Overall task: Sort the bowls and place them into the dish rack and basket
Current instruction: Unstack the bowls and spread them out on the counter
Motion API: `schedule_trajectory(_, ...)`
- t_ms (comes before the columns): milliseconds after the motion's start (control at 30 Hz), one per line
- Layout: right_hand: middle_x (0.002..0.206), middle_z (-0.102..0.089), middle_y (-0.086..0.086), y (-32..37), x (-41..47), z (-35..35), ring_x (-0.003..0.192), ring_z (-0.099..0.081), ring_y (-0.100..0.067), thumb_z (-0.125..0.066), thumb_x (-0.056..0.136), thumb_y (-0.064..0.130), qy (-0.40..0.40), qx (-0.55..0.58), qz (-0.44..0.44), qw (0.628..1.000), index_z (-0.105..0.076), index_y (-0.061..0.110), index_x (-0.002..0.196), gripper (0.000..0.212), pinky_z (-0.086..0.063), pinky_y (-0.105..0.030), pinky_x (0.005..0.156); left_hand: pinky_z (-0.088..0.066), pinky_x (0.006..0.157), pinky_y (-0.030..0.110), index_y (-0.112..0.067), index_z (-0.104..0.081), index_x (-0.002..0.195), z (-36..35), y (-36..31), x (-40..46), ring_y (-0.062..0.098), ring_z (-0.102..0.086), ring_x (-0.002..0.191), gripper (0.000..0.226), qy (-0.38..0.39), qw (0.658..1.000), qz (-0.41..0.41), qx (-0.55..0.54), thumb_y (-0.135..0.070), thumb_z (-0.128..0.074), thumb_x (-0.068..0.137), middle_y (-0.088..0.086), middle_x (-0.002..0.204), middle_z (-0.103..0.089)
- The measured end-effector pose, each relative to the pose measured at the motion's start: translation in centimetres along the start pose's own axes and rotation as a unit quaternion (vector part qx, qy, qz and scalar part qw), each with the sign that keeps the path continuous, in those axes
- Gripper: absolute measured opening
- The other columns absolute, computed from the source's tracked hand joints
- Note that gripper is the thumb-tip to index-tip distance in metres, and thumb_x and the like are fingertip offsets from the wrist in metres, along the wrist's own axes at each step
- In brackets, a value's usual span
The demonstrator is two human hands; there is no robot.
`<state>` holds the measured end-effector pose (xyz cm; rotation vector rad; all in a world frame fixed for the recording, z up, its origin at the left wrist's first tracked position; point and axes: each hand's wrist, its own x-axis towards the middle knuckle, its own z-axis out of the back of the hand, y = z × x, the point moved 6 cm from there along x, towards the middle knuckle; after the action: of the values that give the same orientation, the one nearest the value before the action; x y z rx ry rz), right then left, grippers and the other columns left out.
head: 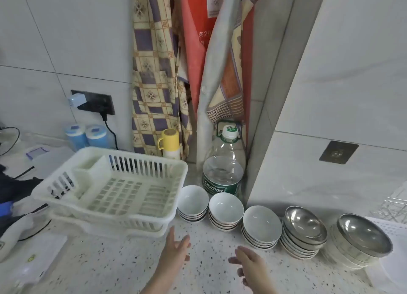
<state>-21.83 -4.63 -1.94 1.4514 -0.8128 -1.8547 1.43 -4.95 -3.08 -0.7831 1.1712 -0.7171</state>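
Head view: five bowl stacks in row on speckled counter [123, 269], three white ceramic [225, 212], two steel [305, 232]. White slatted dish rack [114, 183] left of them, touching none. Left hand [176, 249], right hand [248, 263] hover before stacks, fingers spread, holding nothing.

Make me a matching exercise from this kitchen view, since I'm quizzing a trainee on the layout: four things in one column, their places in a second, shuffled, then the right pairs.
Things:
1. dish rack
2. water bottle
3. yellow cup
4. steel bowls

Places:
A. far right end of the row of bowl stacks
B. left of the white bowl stacks, on the counter
C. behind the rack's back right corner, against the patterned cloth
D. in the corner behind the two leftmost white bowl stacks

Pairs: 1-B, 2-D, 3-C, 4-A
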Motion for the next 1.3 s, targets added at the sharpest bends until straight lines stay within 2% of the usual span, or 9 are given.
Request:
schedule_trajectory(167, 0.086, -0.075, -0.004, 2.3, 1.8, -3.2, 0.058, -0.04, -0.018, -0.053, 0.097, 0.023, -0.036, -0.003, -0.006, 0.999, -0.062, 0.006, 0.107, 0.022, -0.03, -0.025, 0.051, -0.047, 0.057, 0.024, -0.036, -0.005, 0.153, 0.8, -1.0, 3.8, 0.01, -0.068, 0.069, 0.072, 0.026, 1.0, 0.008, 0.012, -0.045, -0.049, 0.097, -0.004, 0.106, -0.067)
schedule_trajectory(333, 0.088, -0.073, -0.002, 3.6, 3.0, -4.5, 0.058, -0.043, -0.017, -0.046, 0.1, 0.028, -0.065, 0.0, 0.011, 0.998, -0.057, 0.011, 0.096, 0.021, -0.032, -0.027, 0.053, -0.04, 0.049, 0.025, -0.016, -0.043, 0.13, 0.4, -1.5, 5.7, 0.015, -0.064, 0.06, 0.045, 0.032, 0.998, 0.036, -0.037, -0.044, -0.053, 0.097, 0.003, 0.104, -0.067)
schedule_trajectory(400, 0.086, -0.072, 0.002, 3.9, 3.2, -4.9, 0.06, -0.05, -0.013, -0.04, 0.101, 0.024, -0.103, -0.051, 0.051, 0.992, -0.057, 0.012, 0.101, 0.021, -0.035, -0.027, 0.052, -0.041, 0.052, 0.026, -0.007, -0.048, 0.127, 0.0, -1.5, 6.0, 0.015, -0.064, 0.058, 0.048, 0.024, 0.998, 0.048, -0.044, -0.045, -0.052, 0.098, 0.004, 0.103, -0.068)
schedule_trajectory(533, 0.083, -0.07, 0.011, 3.5, 2.7, -5.7, 0.076, -0.059, -0.008, -0.036, 0.101, 0.021, -0.156, -0.095, 0.102, 0.978, -0.058, 0.024, 0.101, 0.022, -0.043, -0.028, 0.061, -0.042, 0.05, 0.024, -0.031, -0.01, 0.153, -0.9, -1.4, 6.1, 0.015, -0.065, 0.059, 0.066, 0.026, 0.998, 0.029, -0.052, -0.042, -0.049, 0.1, 0.005, 0.102, -0.069)
schedule_trajectory(633, 0.083, -0.07, 0.012, 3.5, 3.1, -5.9, 0.078, -0.059, -0.007, -0.036, 0.102, 0.025, -0.179, -0.088, 0.099, 0.975, -0.057, 0.025, 0.103, 0.021, -0.04, -0.028, 0.061, -0.04, 0.049, 0.025, -0.018, -0.044, 0.122, -0.8, -1.6, 6.9, 0.015, -0.064, 0.055, 0.031, -0.003, 0.997, 0.013, -0.078, -0.039, -0.05, 0.099, 0.004, 0.1, -0.068)
schedule_trajectory(733, 0.082, -0.07, 0.013, 3.6, 4.0, -6.2, 0.079, -0.058, -0.008, -0.036, 0.102, 0.028, -0.188, -0.087, 0.097, 0.973, -0.059, 0.021, 0.104, 0.024, -0.037, -0.03, 0.064, -0.038, 0.044, 0.024, -0.016, -0.057, 0.087, -0.6, -1.9, 8.0, 0.016, -0.064, 0.052, 0.029, -0.033, 0.995, 0.018, -0.089, -0.04, -0.05, 0.1, 0.001, 0.094, -0.069)
schedule_trajectory(933, 0.08, -0.072, 0.005, 4.0, 5.1, -6.7, 0.089, -0.064, -0.023, -0.039, 0.102, 0.028, -0.215, -0.074, 0.089, 0.97, -0.058, 0.012, 0.1, 0.025, -0.037, -0.029, 0.071, -0.033, 0.042, 0.021, -0.02, -0.055, 0.084, -0.3, -2.2, 9.5, 0.013, -0.049, 0.031, 0.014, -0.065, 0.996, -0.012, -0.057, -0.024, -0.052, 0.097, 0.0, 0.064, -0.072)
schedule_trajectory(1133, 0.076, -0.073, 0.004, 4.7, 5.5, -6.7, 0.084, -0.066, -0.027, -0.044, 0.1, 0.03, -0.25, -0.053, 0.078, 0.964, -0.054, 0.01, 0.101, 0.023, -0.049, -0.035, 0.073, -0.031, 0.037, 0.02, -0.016, -0.057, 0.083, -0.7, -2.7, 9.9, 0.01, -0.044, 0.029, 0.018, -0.064, 0.995, -0.015, -0.077, -0.014, -0.046, 0.097, 0.003, 0.065, -0.073)
schedule_trajectory(1300, 0.07, -0.073, 0.004, 4.7, 5.5, -6.7, 0.071, -0.067, -0.021, -0.048, 0.093, 0.016, -0.266, -0.022, 0.058, 0.962, -0.054, 0.011, 0.1, 0.011, -0.043, -0.025, 0.055, -0.023, 0.029, 0.017, -0.005, -0.061, 0.081, -0.9, -2.5, 9.9, 0.006, -0.032, 0.025, 0.024, -0.071, 0.991, 0.007, -0.116, -0.01, -0.045, 0.097, 0.007, 0.067, -0.072)
